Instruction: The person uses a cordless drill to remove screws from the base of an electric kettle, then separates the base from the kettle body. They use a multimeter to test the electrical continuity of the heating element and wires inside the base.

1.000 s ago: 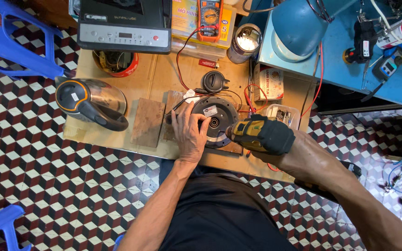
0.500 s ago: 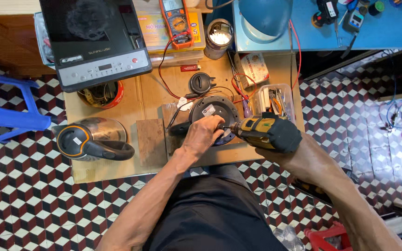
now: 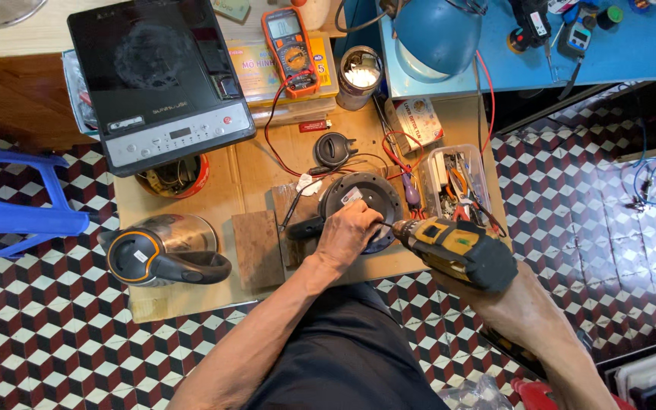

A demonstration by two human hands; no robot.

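His left hand (image 3: 347, 234) lies palm down, fingers curled, its bare forearm stretched far from the body. The right hand (image 3: 495, 292) is mostly hidden, closed in a grip, wrist bent inward.

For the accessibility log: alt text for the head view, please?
A left hand steadies a round black kettle base on a cardboard-covered bench while the right hand aims a yellow-and-black cordless drill at it. An induction cooker, multimeter and steel kettle lie nearby.

kettle base (image 3: 362, 199) under left hand (image 3: 348, 235), drill (image 3: 457, 250) right, kettle (image 3: 162, 250) left, cooktop (image 3: 157, 76) behind
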